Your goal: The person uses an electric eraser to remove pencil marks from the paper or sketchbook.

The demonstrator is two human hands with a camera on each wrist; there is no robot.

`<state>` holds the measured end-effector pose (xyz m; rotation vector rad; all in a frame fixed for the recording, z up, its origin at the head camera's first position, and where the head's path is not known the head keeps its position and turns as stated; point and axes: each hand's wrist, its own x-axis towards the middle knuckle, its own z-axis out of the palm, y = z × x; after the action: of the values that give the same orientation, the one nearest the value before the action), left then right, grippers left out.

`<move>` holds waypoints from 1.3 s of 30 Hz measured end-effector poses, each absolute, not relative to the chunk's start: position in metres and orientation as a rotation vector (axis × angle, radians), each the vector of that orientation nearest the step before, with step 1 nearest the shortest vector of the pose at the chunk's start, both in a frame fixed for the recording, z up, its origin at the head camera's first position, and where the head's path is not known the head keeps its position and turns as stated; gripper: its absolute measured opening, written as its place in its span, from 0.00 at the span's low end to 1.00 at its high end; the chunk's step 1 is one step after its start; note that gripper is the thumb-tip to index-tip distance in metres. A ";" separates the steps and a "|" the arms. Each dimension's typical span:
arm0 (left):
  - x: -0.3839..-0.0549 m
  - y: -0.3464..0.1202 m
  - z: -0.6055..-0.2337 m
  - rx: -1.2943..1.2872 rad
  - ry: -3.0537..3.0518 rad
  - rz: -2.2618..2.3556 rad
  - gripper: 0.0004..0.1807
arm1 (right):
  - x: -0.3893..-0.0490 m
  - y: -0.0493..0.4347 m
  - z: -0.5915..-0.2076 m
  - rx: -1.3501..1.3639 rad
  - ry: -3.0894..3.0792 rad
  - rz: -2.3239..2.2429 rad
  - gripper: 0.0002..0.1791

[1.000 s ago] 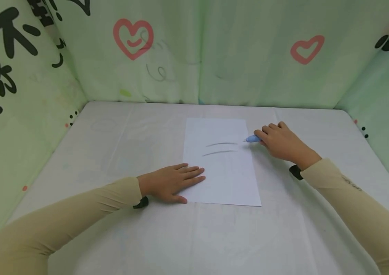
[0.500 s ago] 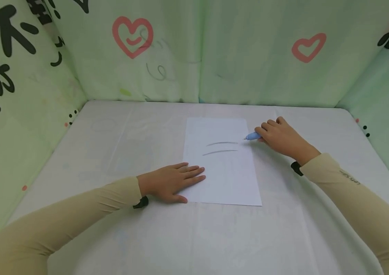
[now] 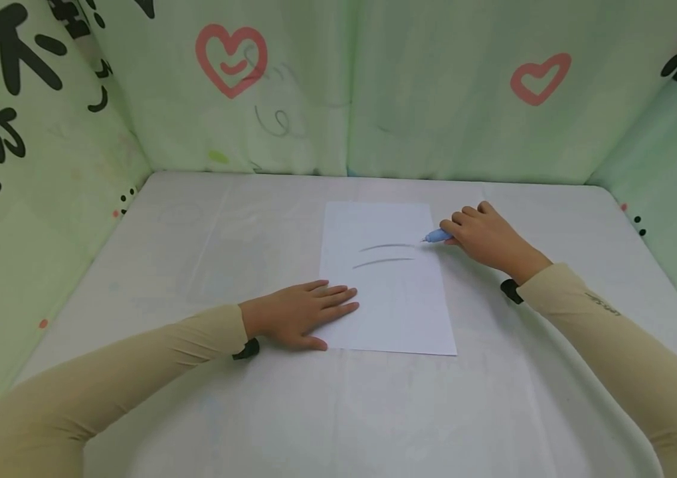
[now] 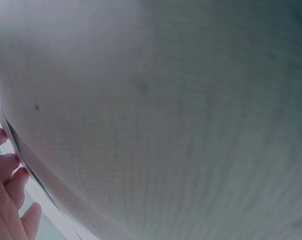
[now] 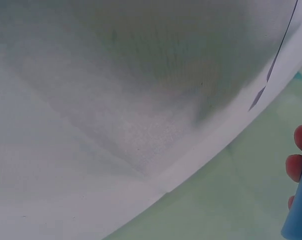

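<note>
Sleeve print [image 3: 603,304] right of the sheet: too small to read. Paper sheet [image 3: 394,302] flat on table [image 3: 254,411], two curved strokes [image 3: 387,245] on it. Left hand [image 3: 297,316] spread on sheet's lower-left; right hand [image 3: 486,240] grips blue pen [image 3: 437,236] at sheet's right edge.

It's a curtained-off booth [image 3: 75,219] here: pale green cloth [image 3: 428,119] hangs beyond the hands [image 3: 299,315] [image 3: 489,242], red hearts [image 3: 201,50] on it, more cloth to either side, a white surface [image 3: 398,418] beneath.

Held the left hand [image 3: 300,315] palm-down, aimed toward two o'clock (fingers [image 3: 341,311] straight), and the right hand [image 3: 489,240] curled, aimed toward ten.
</note>
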<state>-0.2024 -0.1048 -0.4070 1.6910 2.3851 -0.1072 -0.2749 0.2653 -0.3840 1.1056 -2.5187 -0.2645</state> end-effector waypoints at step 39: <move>-0.204 -0.105 -0.410 1.687 2.379 -0.138 0.41 | -0.283 0.258 -0.392 1.129 -2.589 -0.314 0.13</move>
<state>-0.2036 -0.1048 -0.4095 1.6871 2.3791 -0.1378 -0.2827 0.2580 -0.3924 1.1286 -2.5886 -0.3145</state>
